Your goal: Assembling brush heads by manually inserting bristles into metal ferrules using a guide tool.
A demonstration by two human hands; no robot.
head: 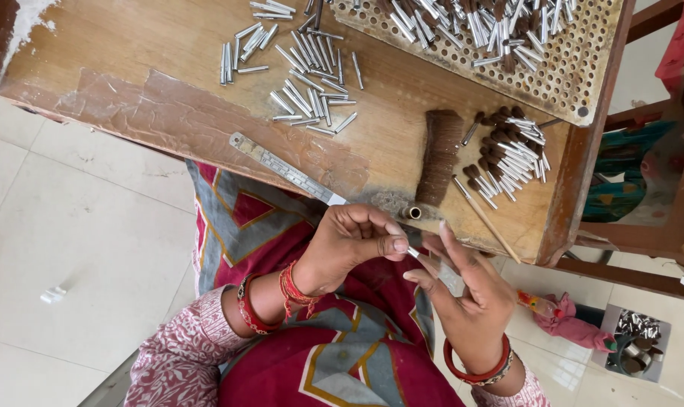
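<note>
From the head camera we look down at a person sitting at a wooden table (168,68). The left hand (349,245) is curled up small, with the thumb and first finger pinched tight on the end of a thin silver tube (416,254). The right hand (470,298) is half open, fingers stretched up and a little apart. Its fingertips touch the other end of the tube, and a see-through strip (447,271) lies across them. I cannot tell how tightly this hand holds. Both hands are just off the near edge of the table, above the person's lap. Red bangles sit on both wrists.

On the table, a loose pile of silver tubes (304,75) lies near the middle. A metal ruler (285,169) lies slanted along the near edge. A brown bundle of bristles (438,154) stands close to that edge, with a small brass ring (413,212) just beside it. Near the right edge is another heap of tubes with dark tips (511,154), and a thin wooden stick (485,218) lies by it. At the far right corner sits a board full of little holes (568,71), with more tubes on top.
</note>
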